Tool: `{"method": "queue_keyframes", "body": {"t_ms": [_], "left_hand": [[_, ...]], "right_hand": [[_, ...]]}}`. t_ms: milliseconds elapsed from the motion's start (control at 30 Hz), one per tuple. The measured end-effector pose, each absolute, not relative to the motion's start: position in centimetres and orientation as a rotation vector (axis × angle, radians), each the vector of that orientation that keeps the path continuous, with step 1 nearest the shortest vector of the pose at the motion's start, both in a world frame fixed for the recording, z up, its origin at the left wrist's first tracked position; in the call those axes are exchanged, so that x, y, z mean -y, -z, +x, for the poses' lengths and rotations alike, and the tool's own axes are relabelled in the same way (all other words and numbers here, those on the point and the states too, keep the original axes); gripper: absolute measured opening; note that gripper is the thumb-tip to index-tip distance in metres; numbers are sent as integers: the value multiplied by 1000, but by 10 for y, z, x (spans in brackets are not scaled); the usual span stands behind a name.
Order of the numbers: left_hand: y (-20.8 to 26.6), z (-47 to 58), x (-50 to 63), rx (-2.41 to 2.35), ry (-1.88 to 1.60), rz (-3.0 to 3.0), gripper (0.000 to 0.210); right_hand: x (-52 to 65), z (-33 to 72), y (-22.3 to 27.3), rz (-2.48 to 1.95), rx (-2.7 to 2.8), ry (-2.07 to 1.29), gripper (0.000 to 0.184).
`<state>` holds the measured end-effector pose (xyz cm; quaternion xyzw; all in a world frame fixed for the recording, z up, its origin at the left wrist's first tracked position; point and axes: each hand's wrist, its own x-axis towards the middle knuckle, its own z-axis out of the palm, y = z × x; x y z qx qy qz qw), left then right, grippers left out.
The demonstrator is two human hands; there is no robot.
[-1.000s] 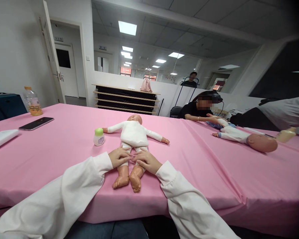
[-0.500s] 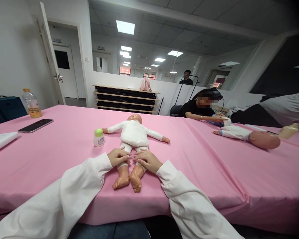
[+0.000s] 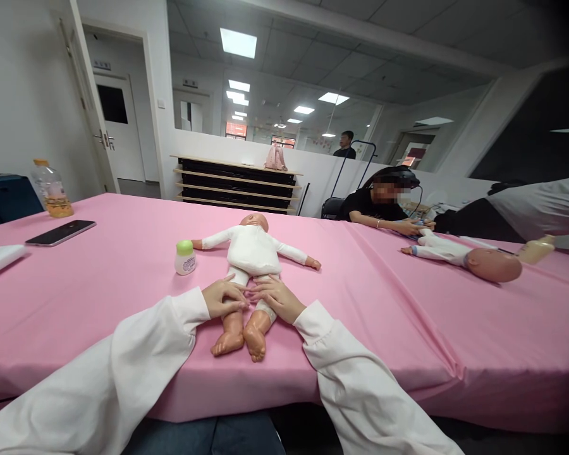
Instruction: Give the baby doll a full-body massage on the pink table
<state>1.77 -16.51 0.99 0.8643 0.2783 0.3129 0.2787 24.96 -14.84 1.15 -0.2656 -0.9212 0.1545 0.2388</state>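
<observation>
White-clad doll [image 3: 253, 249]: left hand [image 3: 224, 298] and right hand [image 3: 279, 299] rest on its legs [image 3: 234, 324], both loosely spread — light, even pressure looks best.

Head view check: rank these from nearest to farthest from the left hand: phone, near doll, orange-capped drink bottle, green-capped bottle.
1. Near doll: touched at one leg by the left hand.
2. Green-capped bottle: ahead and to the left, standing upright.
3. Phone: farther left, lying flat.
4. Orange-capped drink bottle: just beyond the phone, by the table's far-left edge.
</observation>
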Motion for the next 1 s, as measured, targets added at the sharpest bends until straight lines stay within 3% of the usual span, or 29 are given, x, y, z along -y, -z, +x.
{"method": "queue_keyframes", "body": {"t_ms": [167,300,500,667,867,1000], "left_hand": [[-16,16,167,-809,-1037,2000,41],[-9,16,153,-848,-1201,2043,43],[-2,17,153,-771,-898,2274,30],[-11,16,163,-771,-956,2097,39],[-14,16,160,-1013,-941,2325,38],[-13,17,161,-869,-789,2388,35]], "right_hand": [[154,249,-16,-714,2187,-705,68],[150,249,-15,-794,2128,-550,60],[146,250,-13,-819,2517,-340,57],[153,250,-16,-689,2420,-561,61],[147,249,-15,-813,2373,-332,65],[149,250,-15,-744,2529,-334,61]]}}
